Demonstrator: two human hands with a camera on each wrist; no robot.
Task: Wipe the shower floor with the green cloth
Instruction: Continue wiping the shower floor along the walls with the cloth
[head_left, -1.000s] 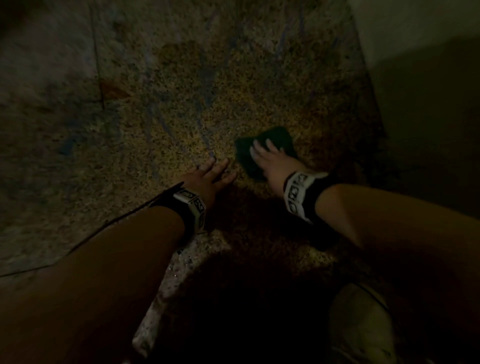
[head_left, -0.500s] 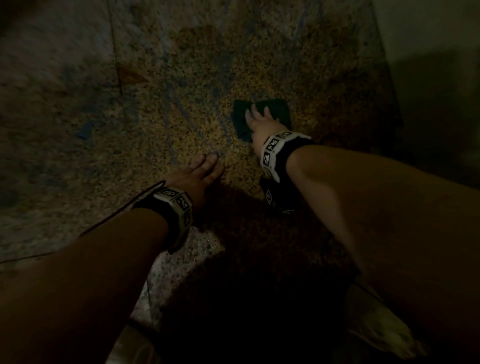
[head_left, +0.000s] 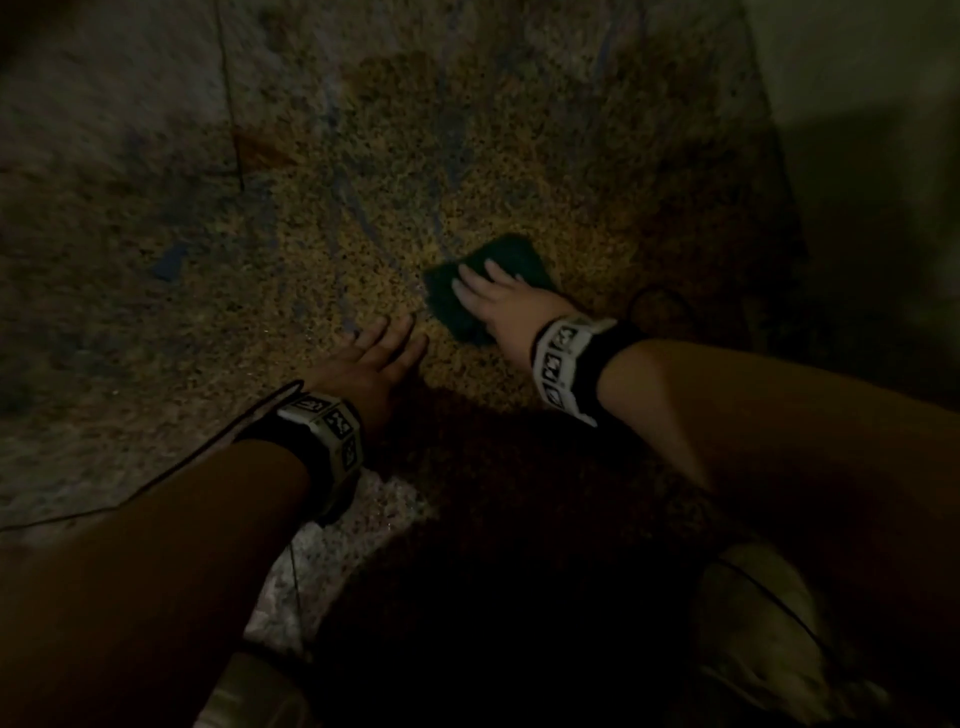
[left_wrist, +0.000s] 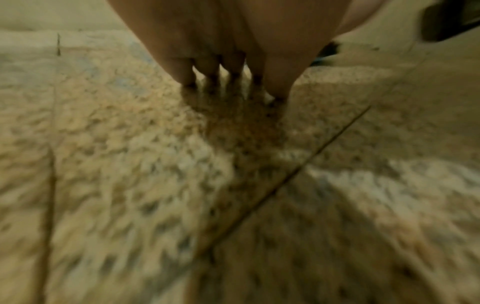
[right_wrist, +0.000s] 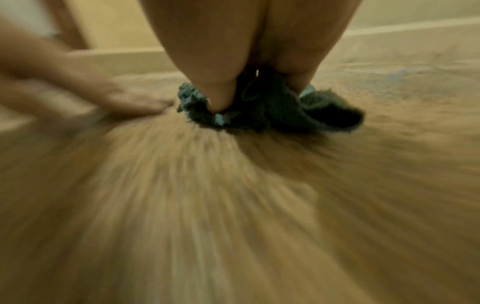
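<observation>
A dark green cloth (head_left: 511, 255) lies on the speckled stone shower floor (head_left: 363, 208), in a patch of light. My right hand (head_left: 493, 304) presses down on it with fingers stretched flat over the top. In the right wrist view the cloth (right_wrist: 275, 111) bunches under the palm, with the thumb and little finger of the right hand (right_wrist: 221, 51) pressing its edges. My left hand (head_left: 374, 358) rests flat on the bare floor just left of the cloth, fingers spread and holding nothing. The left hand (left_wrist: 221, 51) shows its fingertips touching the stone.
A pale wall (head_left: 857, 78) rises along the right side of the floor. A dark grout line (head_left: 228, 104) runs at the upper left. Faint blue streaks (head_left: 358, 208) mark the floor. A pale shoe (head_left: 769, 623) sits in shadow at the bottom right.
My right hand pushed the cloth away across the floor, then drew it back toward me. The left hand stayed planted on the floor.
</observation>
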